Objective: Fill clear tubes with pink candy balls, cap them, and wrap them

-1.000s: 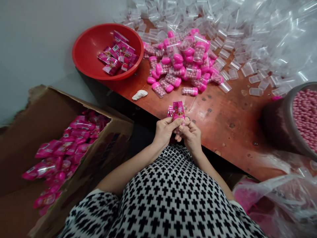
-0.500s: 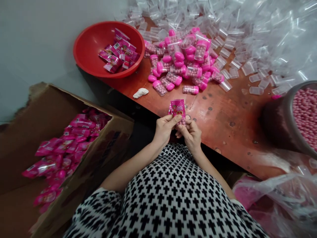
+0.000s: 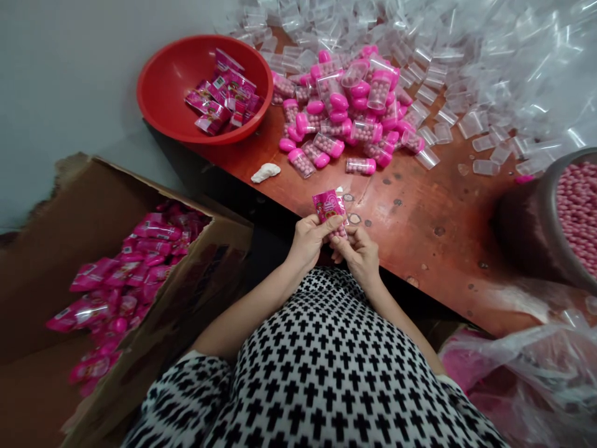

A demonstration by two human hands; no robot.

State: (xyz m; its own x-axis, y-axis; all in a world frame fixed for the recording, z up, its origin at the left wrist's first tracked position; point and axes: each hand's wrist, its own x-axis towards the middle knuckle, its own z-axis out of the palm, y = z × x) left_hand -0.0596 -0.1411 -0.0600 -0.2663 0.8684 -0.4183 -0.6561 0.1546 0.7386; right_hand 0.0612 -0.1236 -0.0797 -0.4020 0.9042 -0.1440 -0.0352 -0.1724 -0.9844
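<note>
Close to my body, in front of the table's near edge, my left hand and my right hand are closed together on a small pink printed packet. My left thumb lies across the packet's face. The fingers of my right hand pinch its lower end, where small pink balls show. Part of the packet is hidden behind the fingers. Beyond my hands on the table lies a pile of clear tubes filled with pink balls and closed with pink caps.
A red bowl with pink packets stands at the table's left corner. Left of me is a cardboard box of pink packaged goods. Empty clear tubes spread across the back right. A dark bucket of pink balls and a plastic bag are at the right.
The packet has tilted to the left in my hands, and a pale, shiny edge now shows on its right side. Both hands stay in nearly the same place.
</note>
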